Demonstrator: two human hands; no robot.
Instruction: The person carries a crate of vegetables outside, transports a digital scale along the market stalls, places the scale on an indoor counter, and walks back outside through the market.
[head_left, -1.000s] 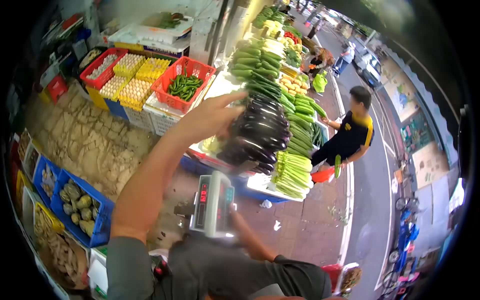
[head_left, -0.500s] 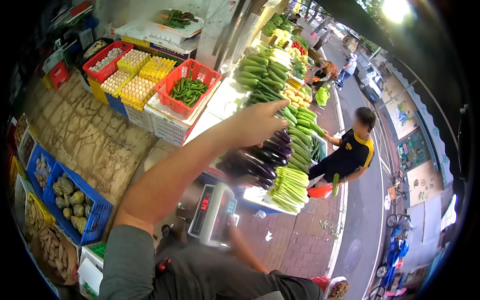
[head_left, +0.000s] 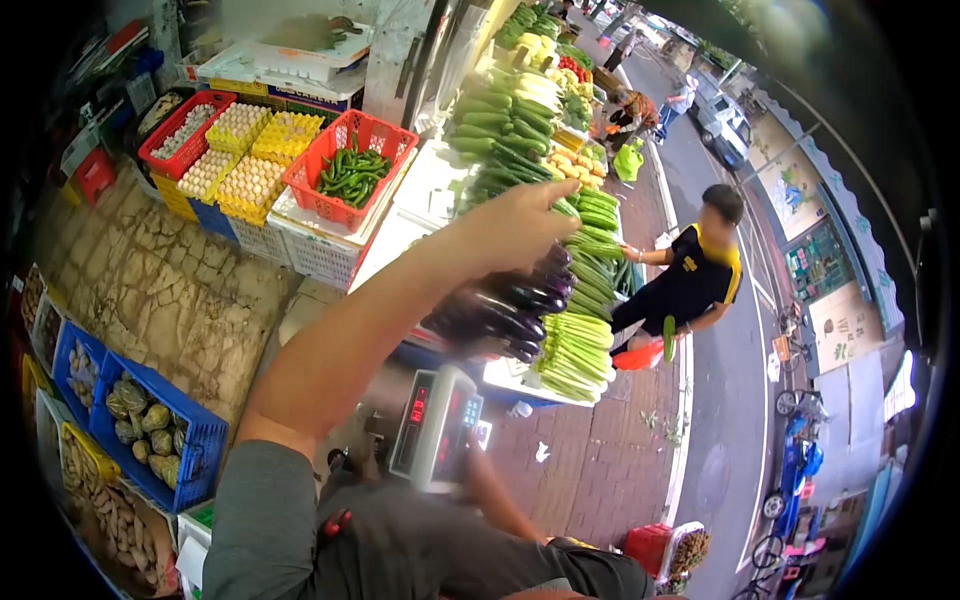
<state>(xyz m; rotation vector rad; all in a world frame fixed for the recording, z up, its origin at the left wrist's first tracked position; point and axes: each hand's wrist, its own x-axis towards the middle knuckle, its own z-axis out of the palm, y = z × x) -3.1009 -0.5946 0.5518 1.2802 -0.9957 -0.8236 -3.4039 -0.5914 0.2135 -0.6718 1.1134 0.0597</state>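
Observation:
My left hand (head_left: 525, 225) is raised over the vegetable stand, its index finger stretched out to the right and the other fingers partly curled. I see nothing held in it. Below it lie purple eggplants (head_left: 500, 315), partly covered by the hand and wrist. Around the fingertip are green cucumbers (head_left: 598, 215), with a bundle of celery (head_left: 575, 355) nearer. A bare forearm (head_left: 500, 505), seemingly my right, reaches to the side of a digital scale (head_left: 430, 430) with red digits. The right hand (head_left: 470, 465) is smeared, so its fingers cannot be made out.
A person (head_left: 690, 275) in a dark shirt stands across the stand, touching the cucumbers and holding a green vegetable and a red bag (head_left: 640, 355). Left are a red basket of peppers (head_left: 350, 170), egg trays (head_left: 250, 185) and a blue crate of squash (head_left: 205, 450).
The view has shifted slightly, so the stand sits farther left. My left hand stays raised with its index finger out. The right forearm remains beside the scale.

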